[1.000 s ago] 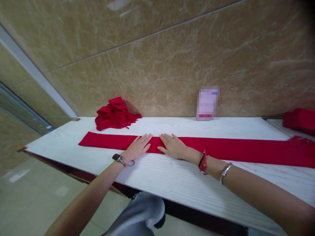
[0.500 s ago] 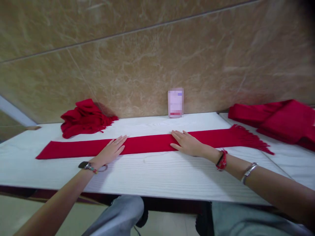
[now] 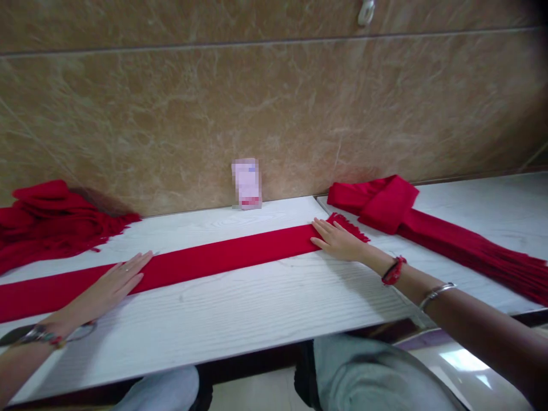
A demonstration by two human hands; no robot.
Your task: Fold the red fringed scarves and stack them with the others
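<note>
A red scarf (image 3: 231,253) lies as a long flat strip across the white table, its fringe at the right end and its left end out of the picture. My left hand (image 3: 112,283) rests flat on the strip left of the middle, fingers stretched out. Close to the fringe, my right hand (image 3: 338,240) also lies flat on the scarf, with its fingers spread a little. Neither hand grips the cloth.
A crumpled red scarf (image 3: 55,222) lies at the back left of the white table (image 3: 240,308). Another red scarf (image 3: 389,202), loosely folded with a long fringe, lies on the right. A blurred card-like thing (image 3: 247,182) leans on the marble wall (image 3: 192,114).
The view has turned to the right. My right hand has slid right along the scarf to near its fringe. My hands are farther apart, both still flat on the cloth.
</note>
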